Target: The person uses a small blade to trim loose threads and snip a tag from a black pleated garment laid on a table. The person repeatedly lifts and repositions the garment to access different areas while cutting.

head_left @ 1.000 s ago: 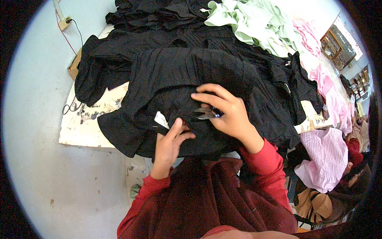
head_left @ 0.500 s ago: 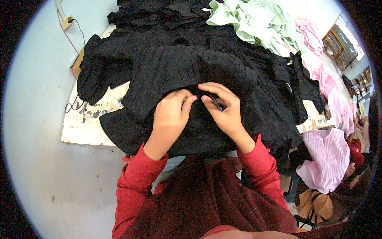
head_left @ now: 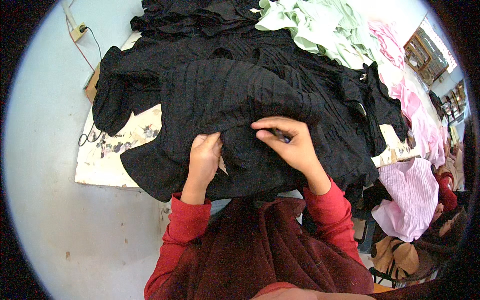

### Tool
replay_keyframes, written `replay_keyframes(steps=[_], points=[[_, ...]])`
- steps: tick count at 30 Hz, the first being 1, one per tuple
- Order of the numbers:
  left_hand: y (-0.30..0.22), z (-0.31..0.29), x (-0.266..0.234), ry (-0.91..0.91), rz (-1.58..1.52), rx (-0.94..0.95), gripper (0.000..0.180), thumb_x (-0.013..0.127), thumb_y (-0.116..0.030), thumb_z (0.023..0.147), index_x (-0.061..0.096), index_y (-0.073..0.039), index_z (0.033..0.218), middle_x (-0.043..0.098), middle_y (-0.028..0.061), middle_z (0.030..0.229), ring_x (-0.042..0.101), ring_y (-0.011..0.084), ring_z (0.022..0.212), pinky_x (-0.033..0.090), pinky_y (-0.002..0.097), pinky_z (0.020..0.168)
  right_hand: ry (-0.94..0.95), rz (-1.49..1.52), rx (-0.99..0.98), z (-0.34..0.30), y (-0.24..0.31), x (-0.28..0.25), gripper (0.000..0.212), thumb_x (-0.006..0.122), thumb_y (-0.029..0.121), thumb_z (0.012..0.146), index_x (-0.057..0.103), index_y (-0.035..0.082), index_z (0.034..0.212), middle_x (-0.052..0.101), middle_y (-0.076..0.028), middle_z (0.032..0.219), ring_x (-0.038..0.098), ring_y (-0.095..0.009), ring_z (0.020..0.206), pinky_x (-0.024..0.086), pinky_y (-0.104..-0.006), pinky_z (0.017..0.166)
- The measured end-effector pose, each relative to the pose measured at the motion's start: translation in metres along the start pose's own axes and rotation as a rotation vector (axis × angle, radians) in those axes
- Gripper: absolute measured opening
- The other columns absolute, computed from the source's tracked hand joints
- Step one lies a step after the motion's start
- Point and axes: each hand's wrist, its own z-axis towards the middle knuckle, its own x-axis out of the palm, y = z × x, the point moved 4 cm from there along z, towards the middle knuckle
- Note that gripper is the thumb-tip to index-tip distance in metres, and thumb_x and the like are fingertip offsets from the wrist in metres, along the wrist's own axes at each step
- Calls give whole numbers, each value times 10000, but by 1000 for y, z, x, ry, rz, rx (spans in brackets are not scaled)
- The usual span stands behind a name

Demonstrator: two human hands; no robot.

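Observation:
A black pleated garment (head_left: pixel 220 90) lies spread before me, its near part hanging toward my lap. My left hand (head_left: pixel 204 157) is closed, its fingers pinching the black cloth along a fold. Beside that hand a small pale pointed bit (head_left: pixel 222 166) shows; I cannot tell whether it is a tag or something else. My right hand (head_left: pixel 295 142) hovers close over the cloth to the right, thumb and forefinger bent toward each other. Tucked in its palm is a small dark tool (head_left: pixel 284 136) with a bluish glint, mostly hidden by the fingers.
More black garments (head_left: pixel 195 20) are heaped at the back, with pale green cloth (head_left: pixel 320 30) and pink cloth (head_left: pixel 412 107) to the right. A stained white table (head_left: pixel 110 160) shows at left beside the wall. A pink pleated garment (head_left: pixel 407 197) hangs at right, near another person.
My left hand has moved left and toward me, drawing the cloth fold along. My right hand has shifted slightly right and nearer me, so the hands are farther apart.

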Motion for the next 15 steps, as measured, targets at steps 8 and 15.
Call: replay_keyframes(steps=[8, 15], points=[[-12, -24, 12, -3, 740, 651, 410, 688, -179, 859, 472, 21, 1144, 508, 140, 1166, 541, 190, 970, 467, 312, 789, -111, -218, -271, 21, 2, 28, 340, 713, 58, 736, 701, 183, 1052, 628, -61, 1066, 656, -290, 916, 551, -370, 755], [-25, -26, 28, -88, 1221, 750, 244, 723, -67, 789, 573, -6, 971, 589, 115, 900, 600, 206, 782, 482, 278, 709, -112, -338, -407, 31, 6, 28, 333, 691, 25, 666, 695, 167, 967, 598, -2, 1023, 665, -249, 799, 551, -351, 605]])
